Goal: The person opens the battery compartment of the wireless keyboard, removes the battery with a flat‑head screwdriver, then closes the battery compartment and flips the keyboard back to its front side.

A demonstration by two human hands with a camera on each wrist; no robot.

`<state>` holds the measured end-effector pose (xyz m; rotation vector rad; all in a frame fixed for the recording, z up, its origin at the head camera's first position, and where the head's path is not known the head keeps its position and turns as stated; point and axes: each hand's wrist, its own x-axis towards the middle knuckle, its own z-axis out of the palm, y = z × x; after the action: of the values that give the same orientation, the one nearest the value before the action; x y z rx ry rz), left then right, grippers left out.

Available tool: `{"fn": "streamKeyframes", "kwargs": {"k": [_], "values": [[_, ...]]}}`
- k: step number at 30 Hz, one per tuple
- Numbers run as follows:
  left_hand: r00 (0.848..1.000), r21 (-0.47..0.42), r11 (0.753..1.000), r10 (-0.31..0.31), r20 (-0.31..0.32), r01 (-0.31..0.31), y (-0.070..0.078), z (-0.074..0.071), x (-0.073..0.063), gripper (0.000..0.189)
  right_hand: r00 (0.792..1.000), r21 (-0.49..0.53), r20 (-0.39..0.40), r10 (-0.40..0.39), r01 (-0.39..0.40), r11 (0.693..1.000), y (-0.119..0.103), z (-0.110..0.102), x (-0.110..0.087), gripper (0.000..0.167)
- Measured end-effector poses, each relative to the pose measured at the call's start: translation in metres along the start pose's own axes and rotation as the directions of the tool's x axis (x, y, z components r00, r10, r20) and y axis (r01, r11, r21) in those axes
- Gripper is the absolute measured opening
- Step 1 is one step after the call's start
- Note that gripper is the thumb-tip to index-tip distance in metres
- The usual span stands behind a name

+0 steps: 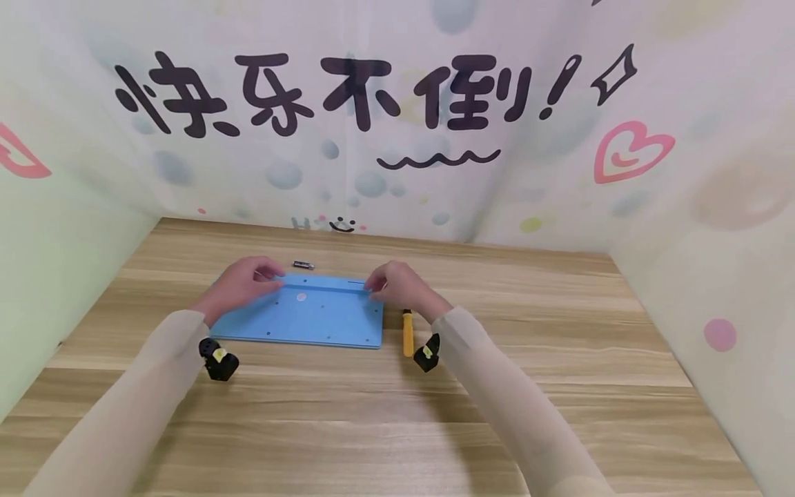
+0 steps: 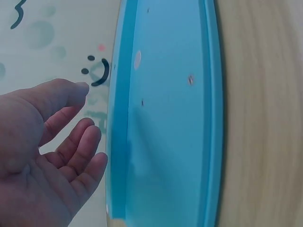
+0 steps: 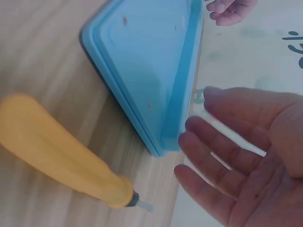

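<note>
A flat light-blue keyboard (image 1: 329, 317) lies face down on the table, its raised ridge along the far edge and small screw holes dotting its back. Over its far left part hovers my left hand (image 1: 247, 284), fingers loosely bent and holding nothing. My right hand (image 1: 400, 284) is at the far right corner, its fingers relaxed and empty in the right wrist view. Whether either hand touches the keyboard is hard to tell from the head view. A yellow-handled screwdriver (image 1: 408, 335) lies just right of the keyboard, below my right hand; its metal tip shows in the right wrist view.
Behind the keyboard lies a small dark battery (image 1: 303, 265). The wood-grain table (image 1: 348, 421) extends to the front and right. A printed cloth wall (image 1: 397, 186) rises at the table's back edge, with pale walls on both sides.
</note>
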<state>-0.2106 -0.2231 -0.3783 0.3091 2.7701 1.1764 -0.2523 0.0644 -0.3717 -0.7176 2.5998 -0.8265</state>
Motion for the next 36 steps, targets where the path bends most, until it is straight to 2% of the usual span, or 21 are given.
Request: {"fn": "streamKeyframes", "kwargs": {"k": [7,11,15,20,29,36], "values": [[0.999,0.029,0.999,-0.024,-0.028,0.025,-0.022,-0.015,-0.017,0.028,0.997,0.092,-0.043,0.061,-0.057,0.994,0.001,0.01,-0.013,0.02],[0.998,0.045,0.998,-0.04,-0.053,0.043,-0.035,-0.022,-0.027,0.032,0.995,0.099,-0.068,0.076,-0.069,0.993,0.001,0.016,-0.019,0.021],[0.993,0.049,0.993,-0.107,-0.045,0.109,-0.044,-0.026,-0.036,0.04,0.991,0.109,-0.087,0.106,-0.096,0.989,0.0,0.022,-0.023,0.024],[0.978,0.03,0.978,-0.206,-0.02,0.207,-0.053,-0.029,-0.044,0.048,0.983,0.098,-0.111,0.146,-0.135,0.986,-0.001,0.029,-0.023,0.026],[0.971,0.014,0.971,-0.237,-0.012,0.237,-0.064,-0.028,-0.048,0.052,0.968,0.102,-0.144,0.207,-0.193,0.976,0.0,0.035,-0.021,0.028],[0.973,-0.011,0.972,-0.233,-0.004,0.233,-0.065,-0.026,-0.046,0.053,0.954,0.149,-0.146,0.263,-0.242,0.959,-0.001,0.039,-0.021,0.032]]}}
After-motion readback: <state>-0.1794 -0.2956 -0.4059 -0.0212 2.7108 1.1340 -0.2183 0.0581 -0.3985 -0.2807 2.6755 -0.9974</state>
